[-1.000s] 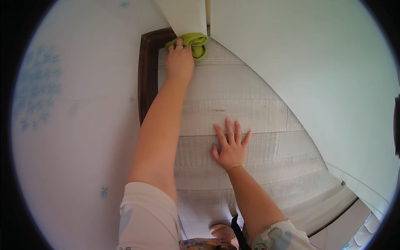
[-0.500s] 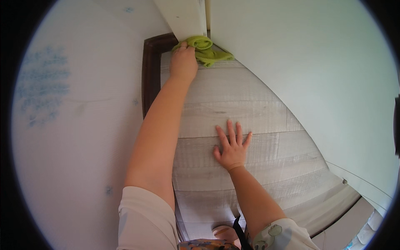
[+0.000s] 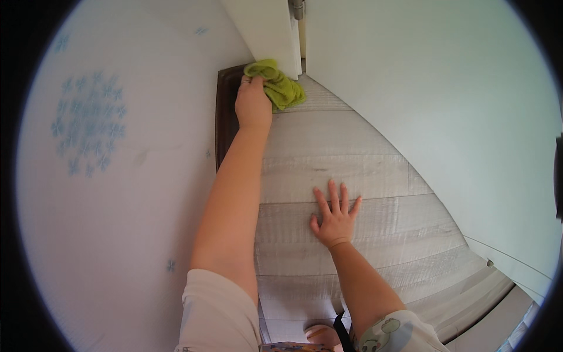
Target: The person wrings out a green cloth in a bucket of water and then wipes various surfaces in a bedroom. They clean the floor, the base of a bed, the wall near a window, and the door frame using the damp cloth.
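My left hand [image 3: 254, 104] grips a green cloth [image 3: 282, 92] in the far left corner, where the dark brown baseboard [image 3: 226, 111] meets the white door frame [image 3: 264, 29]. The cloth is bunched over the fingertips, and its loose end hangs to the right onto the floor. Flat on the grey wood-plank floor [image 3: 305, 135], nearer to me, my right hand [image 3: 335, 224] rests with its fingers spread and nothing in it.
A white wall [image 3: 152, 211] with blue flower prints rises on the left. On the right stands a large white door panel [image 3: 434, 100], its hinge [image 3: 298, 9] at the frame. A foot [image 3: 321, 334] shows at the bottom edge.
The cloth has shifted left against the baseboard corner, its loose end drawn in closer to my left hand. My right hand still lies flat on the floor. The view has tilted slightly.
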`<state>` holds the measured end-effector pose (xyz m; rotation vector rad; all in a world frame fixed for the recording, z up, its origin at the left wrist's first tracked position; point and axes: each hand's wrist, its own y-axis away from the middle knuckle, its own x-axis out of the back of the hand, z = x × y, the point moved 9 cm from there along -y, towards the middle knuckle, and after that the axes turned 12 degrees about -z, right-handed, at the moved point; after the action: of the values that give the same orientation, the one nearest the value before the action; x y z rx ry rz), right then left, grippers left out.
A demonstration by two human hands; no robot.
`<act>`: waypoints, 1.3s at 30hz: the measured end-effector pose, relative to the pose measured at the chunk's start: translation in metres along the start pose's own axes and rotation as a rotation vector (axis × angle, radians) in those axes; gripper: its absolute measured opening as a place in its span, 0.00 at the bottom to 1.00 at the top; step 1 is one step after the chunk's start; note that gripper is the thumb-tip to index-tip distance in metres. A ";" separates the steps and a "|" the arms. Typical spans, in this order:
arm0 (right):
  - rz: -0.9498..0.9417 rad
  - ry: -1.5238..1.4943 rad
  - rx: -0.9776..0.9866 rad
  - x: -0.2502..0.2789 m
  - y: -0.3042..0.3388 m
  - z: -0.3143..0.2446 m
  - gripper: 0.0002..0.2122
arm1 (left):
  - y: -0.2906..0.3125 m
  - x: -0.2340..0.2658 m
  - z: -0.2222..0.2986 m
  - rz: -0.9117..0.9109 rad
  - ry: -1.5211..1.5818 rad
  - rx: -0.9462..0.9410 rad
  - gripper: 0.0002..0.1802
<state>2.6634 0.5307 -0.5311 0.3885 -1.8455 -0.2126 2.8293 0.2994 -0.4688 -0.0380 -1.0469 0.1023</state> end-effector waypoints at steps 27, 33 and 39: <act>-0.014 -0.036 -0.003 0.005 0.004 0.008 0.28 | 0.001 -0.061 0.040 -0.227 -0.527 -0.239 0.09; -0.017 -0.029 -0.011 0.004 0.006 0.013 0.28 | 0.015 -0.041 0.047 -0.432 0.350 0.137 0.12; -0.021 -0.036 -0.027 0.005 0.008 0.020 0.28 | 0.018 0.012 0.155 0.098 0.748 -0.390 0.28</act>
<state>2.6417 0.5350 -0.5298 0.3870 -1.8731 -0.2602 2.6998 0.3160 -0.3824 -0.4480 -0.3031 -0.0316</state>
